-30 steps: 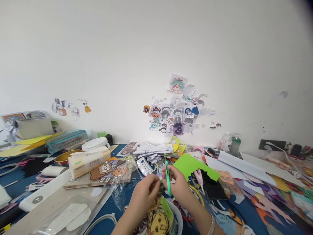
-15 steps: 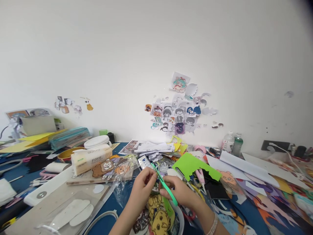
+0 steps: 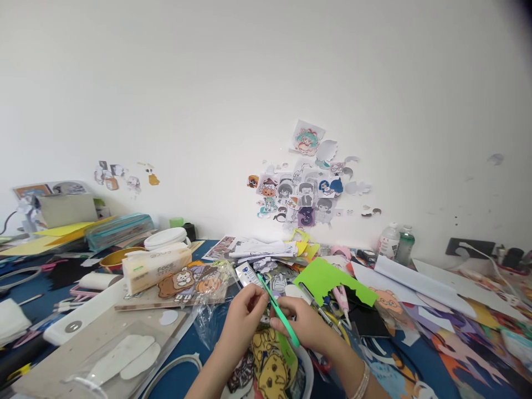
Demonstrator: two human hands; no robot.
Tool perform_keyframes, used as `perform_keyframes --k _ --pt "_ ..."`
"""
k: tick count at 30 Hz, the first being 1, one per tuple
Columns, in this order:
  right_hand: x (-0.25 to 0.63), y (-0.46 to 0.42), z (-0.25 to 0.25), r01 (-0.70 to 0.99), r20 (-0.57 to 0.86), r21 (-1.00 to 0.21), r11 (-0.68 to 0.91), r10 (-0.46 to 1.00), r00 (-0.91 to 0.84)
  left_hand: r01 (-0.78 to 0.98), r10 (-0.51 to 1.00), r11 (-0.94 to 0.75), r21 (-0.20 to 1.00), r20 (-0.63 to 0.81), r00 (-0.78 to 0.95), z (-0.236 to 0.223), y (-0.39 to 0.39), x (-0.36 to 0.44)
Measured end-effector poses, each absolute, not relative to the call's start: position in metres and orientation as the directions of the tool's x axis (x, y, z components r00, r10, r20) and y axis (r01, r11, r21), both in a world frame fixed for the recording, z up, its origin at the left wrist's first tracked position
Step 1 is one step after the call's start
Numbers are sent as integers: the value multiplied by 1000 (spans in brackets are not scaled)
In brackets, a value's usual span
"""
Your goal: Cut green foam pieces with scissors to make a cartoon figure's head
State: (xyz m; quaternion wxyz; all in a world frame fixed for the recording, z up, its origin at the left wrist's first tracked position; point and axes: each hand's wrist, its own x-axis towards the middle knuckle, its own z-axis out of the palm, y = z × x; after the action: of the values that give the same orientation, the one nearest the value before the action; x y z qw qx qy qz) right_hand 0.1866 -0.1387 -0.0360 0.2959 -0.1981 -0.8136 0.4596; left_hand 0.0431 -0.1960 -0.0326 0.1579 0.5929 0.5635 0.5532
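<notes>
My right hand grips green-handled scissors, the blades slanting up to the left. My left hand is closed in a pinch right beside the blades, holding something small that I cannot make out. Both hands hover low in the middle of the view over a yellow cartoon cutout lying on a white bowl. A lime-green paper sheet with a cut lower edge lies just beyond my right hand.
The blue table is heaped with paper scraps and printed cutouts. A tissue pack and white plates stand at left, a clear plastic tray front left, two bottles at right. Stickers cover the wall.
The scissors tipped from nearly upright to slanting up-left in my right hand. My left hand stayed pinched beside the blades. The view shifted slightly.
</notes>
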Motion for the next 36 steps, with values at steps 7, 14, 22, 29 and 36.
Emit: perform_keyframes --k 7,14,22,29,36 --pt "186 -137 -40 41 317 -865 500 608 -728 507 844 -303 807 475 -250 -36 -194 41" --pt "185 -132 -43 32 274 -890 455 589 -760 476 827 -321 819 487 -280 -40 -192 39" --pt "184 -135 -43 -15 282 -911 412 597 -751 187 876 -389 902 425 -226 -34 -193 42" --pt "182 -133 -48 -39 292 -919 392 609 -738 268 817 -435 860 502 -284 -36 -194 43" --pt "178 -137 -45 -132 311 -938 320 612 -727 -91 889 -399 912 361 -282 -38 -188 43"
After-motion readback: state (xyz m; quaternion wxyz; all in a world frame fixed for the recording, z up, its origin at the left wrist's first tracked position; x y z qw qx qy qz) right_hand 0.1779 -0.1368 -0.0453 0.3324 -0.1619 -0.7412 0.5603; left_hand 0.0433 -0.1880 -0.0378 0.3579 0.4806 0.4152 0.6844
